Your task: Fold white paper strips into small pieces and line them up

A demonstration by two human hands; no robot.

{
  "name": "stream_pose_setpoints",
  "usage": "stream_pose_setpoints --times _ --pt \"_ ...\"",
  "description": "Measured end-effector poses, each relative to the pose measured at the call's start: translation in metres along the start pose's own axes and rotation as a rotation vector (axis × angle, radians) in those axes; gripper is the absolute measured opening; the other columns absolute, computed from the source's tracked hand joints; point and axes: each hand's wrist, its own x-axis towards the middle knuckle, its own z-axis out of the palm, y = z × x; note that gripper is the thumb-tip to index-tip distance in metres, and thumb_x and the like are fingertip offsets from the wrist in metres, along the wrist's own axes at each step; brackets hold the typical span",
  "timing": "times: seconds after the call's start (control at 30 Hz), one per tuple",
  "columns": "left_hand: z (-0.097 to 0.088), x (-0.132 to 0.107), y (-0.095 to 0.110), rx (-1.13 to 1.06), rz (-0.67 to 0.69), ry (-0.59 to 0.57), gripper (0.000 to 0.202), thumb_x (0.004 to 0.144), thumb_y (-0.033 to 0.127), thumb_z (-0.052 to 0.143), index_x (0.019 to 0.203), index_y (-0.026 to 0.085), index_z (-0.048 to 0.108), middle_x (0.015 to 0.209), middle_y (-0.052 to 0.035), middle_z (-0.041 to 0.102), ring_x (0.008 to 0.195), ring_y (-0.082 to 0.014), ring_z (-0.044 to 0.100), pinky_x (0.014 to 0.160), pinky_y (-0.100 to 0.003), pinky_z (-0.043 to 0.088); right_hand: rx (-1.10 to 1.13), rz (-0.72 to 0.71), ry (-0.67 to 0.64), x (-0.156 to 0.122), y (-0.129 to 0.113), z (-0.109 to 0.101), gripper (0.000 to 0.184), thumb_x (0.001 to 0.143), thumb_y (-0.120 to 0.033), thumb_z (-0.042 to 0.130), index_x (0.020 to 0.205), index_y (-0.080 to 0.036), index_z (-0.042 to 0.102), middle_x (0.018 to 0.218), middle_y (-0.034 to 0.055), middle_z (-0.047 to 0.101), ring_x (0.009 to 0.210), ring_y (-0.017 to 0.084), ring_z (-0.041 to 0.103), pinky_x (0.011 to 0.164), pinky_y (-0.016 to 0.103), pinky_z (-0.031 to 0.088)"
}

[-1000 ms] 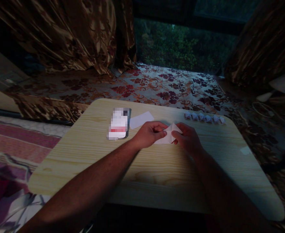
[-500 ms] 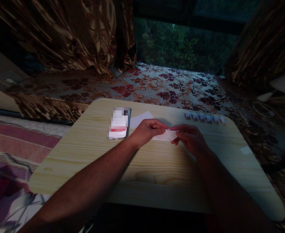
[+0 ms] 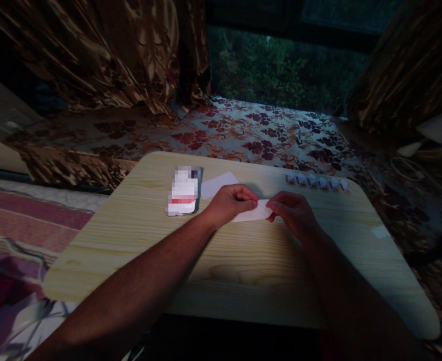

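A strip of white paper [image 3: 251,214] is held between my two hands, just above the wooden table [image 3: 251,250]. My left hand [image 3: 231,203] pinches its left part between thumb and fingers. At the right end, my right hand [image 3: 291,209] grips the paper with thumb and fingertips. Another piece of white paper [image 3: 218,185] lies flat behind my left hand. Farther back on the right stands a row of several small folded white paper pieces [image 3: 317,181].
A phone [image 3: 183,190] with a blurred screen lies left of the loose paper. Near the right edge of the table is a small pale scrap [image 3: 381,232]. Beyond the table are a flower-patterned window seat [image 3: 262,120] and curtains [image 3: 138,55]; a striped bed [image 3: 29,210] is at left.
My right fingers have shifted slightly left along the paper and my fingertips are drawn in, so more of the strip shows between the hands. The other things have stayed in place.
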Motion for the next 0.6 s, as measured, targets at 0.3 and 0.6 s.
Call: stream_pose_setpoints --times 0.3,0.6 --pt "0.0032 0.0000 0.0002 0.100 0.075 0.083 0.021 0.067 0.021 0.076 0.083 0.014 0.064 0.064 0.0021 0.063 0.053 -0.0065 0.053 0.051 -0.020 0.038 -0.142 0.007 0.098 -0.0004 -0.0066 0.0083 0.036 0.069 -0.023 0.071 0.103 -0.017 0.062 0.054 -0.0046 0.064 0.048 0.013 0.061 0.053 0.024 0.049" --pt "0.0043 -0.0002 -0.0007 0.144 0.060 0.050 0.020 0.068 0.021 0.074 0.085 0.014 0.065 0.067 0.0005 0.064 0.056 -0.0079 0.055 0.053 -0.021 0.039 -0.256 -0.032 0.082 0.0017 -0.0017 0.0066 0.035 0.071 -0.021 0.067 0.105 -0.018 0.063 0.055 -0.0042 0.065 0.050 0.013 0.063 0.052 0.022 0.046"
